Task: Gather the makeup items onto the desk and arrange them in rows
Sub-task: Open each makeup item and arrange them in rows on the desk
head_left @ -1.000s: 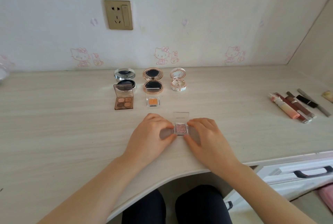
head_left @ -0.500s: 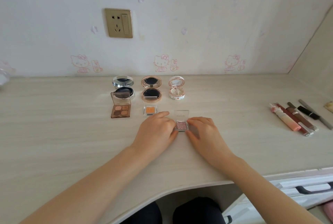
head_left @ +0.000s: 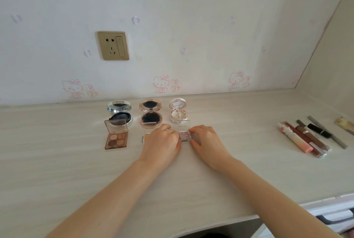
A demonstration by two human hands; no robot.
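Small pink eyeshadow [head_left: 184, 136], lid raised, shown on the desk [head_left: 57, 161] in front and just right of the gold compact [head_left: 150, 117]. It is pinched at its sides by the curled fingers of the left hand [head_left: 161, 142] and right hand [head_left: 207, 141]. A brown palette [head_left: 116, 137] is seen front-left of the compact, and lip tubes [head_left: 302, 138] far to its right.

**Room at the sides, crowded middle**

Bare desk [head_left: 57, 161] lies wide at near left, and between the middle and the lip tubes [head_left: 306, 138] at right. Three open compacts [head_left: 151, 116], lids raised, block the far middle. Nearer, the eyeshadow palette [head_left: 115, 136], left hand [head_left: 162, 142] and right hand [head_left: 206, 142], both pinching the pink glitter pan [head_left: 184, 136], fill the centre.
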